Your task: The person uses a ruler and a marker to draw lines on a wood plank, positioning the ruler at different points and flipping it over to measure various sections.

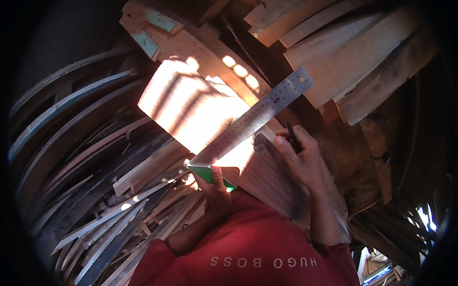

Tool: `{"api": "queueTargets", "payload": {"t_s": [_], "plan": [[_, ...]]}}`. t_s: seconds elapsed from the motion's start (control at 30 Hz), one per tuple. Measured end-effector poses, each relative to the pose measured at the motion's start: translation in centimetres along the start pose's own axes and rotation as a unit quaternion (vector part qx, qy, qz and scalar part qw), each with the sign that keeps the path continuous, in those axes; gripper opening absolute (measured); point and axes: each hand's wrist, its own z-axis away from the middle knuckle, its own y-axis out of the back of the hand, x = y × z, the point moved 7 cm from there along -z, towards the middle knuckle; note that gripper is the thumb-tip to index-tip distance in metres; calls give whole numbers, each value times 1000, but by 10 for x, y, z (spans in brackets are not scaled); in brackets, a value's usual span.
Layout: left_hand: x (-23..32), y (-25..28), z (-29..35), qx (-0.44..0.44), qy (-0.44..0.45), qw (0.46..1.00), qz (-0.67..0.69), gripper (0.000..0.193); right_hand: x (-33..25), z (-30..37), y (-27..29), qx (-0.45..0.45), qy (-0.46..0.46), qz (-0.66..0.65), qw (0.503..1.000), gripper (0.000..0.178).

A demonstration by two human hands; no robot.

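Note:
My left hand (214, 189) grips the green stock (202, 172) of a try square at the near left edge of a wide wooden board (186, 107). The square's metal blade (260, 114), marked like a ruler, slants across the board to the far right and reaches past its right edge. Strong sunlight whitens much of the board, hiding its surface detail. My right hand (301, 155) is closed around a dark pen or marker (292, 133), held upright to the right of the blade. Whether its tip touches the wood cannot be seen.
Under the board runs a wooden bench (200, 40) with two pale green blocks (155, 31) at its far end. Long strips of timber (109, 224) are piled on the left. Wide planks (348, 57) are stacked at the far right.

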Motion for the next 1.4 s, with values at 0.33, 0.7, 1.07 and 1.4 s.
{"api": "queueTargets", "payload": {"t_s": [0.33, 0.7, 1.07, 1.4], "plan": [[-6, 0, 11, 53, -17, 998, -37, 35, 1, 4, -30, -9, 73, -6, 997, 24], [6, -5, 10, 38, -51, 996, -57, 32, -6, 6, -37, 31, 143, 17, 989, 17], [-13, 3, 7, 52, -37, 998, -24, 34, -7, 5, -40, 47, 183, 13, 982, 19], [-22, 11, -4, -8, -108, 992, -63, 39, -6, 6, -39, 48, 200, 34, 978, 25]]}}
